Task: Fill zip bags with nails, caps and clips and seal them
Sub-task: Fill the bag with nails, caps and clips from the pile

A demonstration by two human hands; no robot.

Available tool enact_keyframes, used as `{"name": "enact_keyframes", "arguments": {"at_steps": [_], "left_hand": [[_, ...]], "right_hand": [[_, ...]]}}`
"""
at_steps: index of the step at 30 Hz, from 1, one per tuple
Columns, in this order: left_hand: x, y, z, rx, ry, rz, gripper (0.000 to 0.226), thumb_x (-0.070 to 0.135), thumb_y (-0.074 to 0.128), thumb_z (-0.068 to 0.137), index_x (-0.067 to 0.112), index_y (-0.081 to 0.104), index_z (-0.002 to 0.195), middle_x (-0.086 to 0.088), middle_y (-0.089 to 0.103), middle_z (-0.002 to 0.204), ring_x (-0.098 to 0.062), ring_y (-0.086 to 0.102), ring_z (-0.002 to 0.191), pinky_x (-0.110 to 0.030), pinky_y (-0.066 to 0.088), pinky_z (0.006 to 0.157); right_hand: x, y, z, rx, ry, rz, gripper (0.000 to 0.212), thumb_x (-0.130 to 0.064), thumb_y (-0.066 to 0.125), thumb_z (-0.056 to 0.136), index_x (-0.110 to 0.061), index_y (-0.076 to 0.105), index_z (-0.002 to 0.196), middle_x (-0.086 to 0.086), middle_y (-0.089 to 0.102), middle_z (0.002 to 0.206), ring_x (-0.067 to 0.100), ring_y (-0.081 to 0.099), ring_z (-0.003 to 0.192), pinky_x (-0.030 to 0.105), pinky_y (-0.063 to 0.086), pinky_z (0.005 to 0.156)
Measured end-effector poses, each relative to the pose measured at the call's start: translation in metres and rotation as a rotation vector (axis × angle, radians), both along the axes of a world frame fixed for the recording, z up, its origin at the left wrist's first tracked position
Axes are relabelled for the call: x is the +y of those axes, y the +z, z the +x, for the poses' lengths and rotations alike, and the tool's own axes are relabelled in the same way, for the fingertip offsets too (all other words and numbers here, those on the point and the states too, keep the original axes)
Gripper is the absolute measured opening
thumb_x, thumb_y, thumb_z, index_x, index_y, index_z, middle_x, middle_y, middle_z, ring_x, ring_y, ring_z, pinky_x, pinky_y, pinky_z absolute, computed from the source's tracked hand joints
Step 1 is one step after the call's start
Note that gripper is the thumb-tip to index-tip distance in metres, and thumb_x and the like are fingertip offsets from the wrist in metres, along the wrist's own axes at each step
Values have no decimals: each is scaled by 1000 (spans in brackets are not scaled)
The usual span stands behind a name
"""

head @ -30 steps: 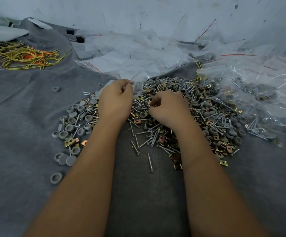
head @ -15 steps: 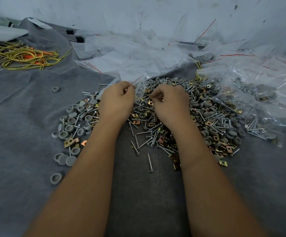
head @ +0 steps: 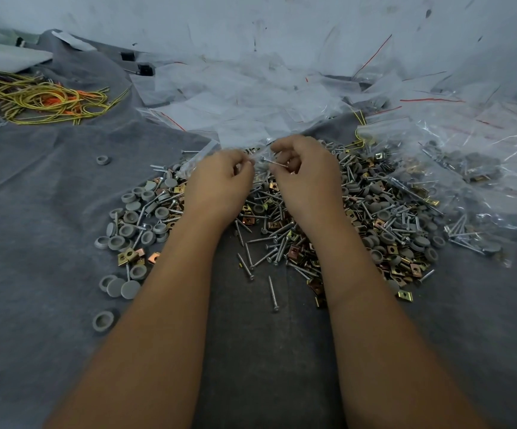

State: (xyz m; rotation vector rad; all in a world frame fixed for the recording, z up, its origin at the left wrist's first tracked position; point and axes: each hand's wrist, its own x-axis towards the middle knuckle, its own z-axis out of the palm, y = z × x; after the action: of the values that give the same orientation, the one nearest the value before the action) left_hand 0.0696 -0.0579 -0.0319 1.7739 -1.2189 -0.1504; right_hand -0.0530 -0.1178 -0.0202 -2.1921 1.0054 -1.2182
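Note:
A heap of silver nails [head: 269, 243], grey round caps [head: 133, 218] and brass clips [head: 405, 274] lies on the grey cloth [head: 34, 212]. My left hand [head: 220, 184] pinches the edge of a small clear zip bag [head: 198, 159] over the far side of the heap. My right hand [head: 306, 174] is raised beside it and pinches a nail [head: 277, 164] that points toward the bag's mouth. The bag's contents are hidden behind my left hand.
Empty clear zip bags [head: 251, 97] with red strips are strewn behind the heap. Filled bags [head: 467, 171] pile up at the right. A tangle of yellow and orange ties [head: 43, 100] lies at the far left. A few stray caps [head: 103, 320] sit near my left forearm.
My right hand rose from the heap with a nail and moved toward the bag. My left hand shifted slightly forward with the bag.

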Motion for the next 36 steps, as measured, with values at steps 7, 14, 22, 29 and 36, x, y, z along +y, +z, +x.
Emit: {"name": "enact_keyframes", "arguments": {"at_steps": [7, 14, 22, 29, 36], "left_hand": [[0, 1, -2, -16, -27, 4, 23, 24, 50, 93, 17, 72, 97, 4, 49, 58, -19, 47, 58, -38, 44, 62], [-1, -2, 2, 115, 38, -56, 28, 30, 48, 89, 19, 73, 95, 2, 57, 59, -18, 49, 54, -35, 45, 59], [-4, -2, 7, 341, 146, -180, 22, 21, 48, 92, 22, 70, 93, 16, 47, 38, -2, 35, 36, -22, 26, 42], [-3, -1, 5, 334, 112, -162, 19, 22, 50, 92, 25, 66, 83, 14, 45, 38, -2, 35, 37, -27, 26, 49], [-4, -3, 6, 339, 125, -145, 19, 24, 51, 92, 24, 70, 88, 10, 44, 42, 0, 38, 38, -26, 27, 49]], "right_hand": [[4, -3, 5, 24, 72, -7, 32, 3, 64, 84, -17, 65, 108, -7, 64, 89, -4, 55, 76, 11, 48, 73], [4, 0, 0, -71, -8, -6, 51, 4, 55, 87, -24, 56, 129, -7, 58, 102, 1, 54, 84, 7, 43, 73], [6, 6, -8, 352, -102, 188, 32, -4, 48, 75, -26, 71, 80, -2, 65, 87, 27, 54, 97, 37, 46, 78], [5, 3, -7, 654, 2, 155, 44, -31, 53, 81, -37, 61, 125, -1, 53, 127, 28, 35, 121, 45, 32, 102], [2, -2, -9, 612, -78, 46, 38, -21, 57, 90, -36, 64, 124, 1, 62, 123, 30, 40, 123, 45, 37, 103]]}}
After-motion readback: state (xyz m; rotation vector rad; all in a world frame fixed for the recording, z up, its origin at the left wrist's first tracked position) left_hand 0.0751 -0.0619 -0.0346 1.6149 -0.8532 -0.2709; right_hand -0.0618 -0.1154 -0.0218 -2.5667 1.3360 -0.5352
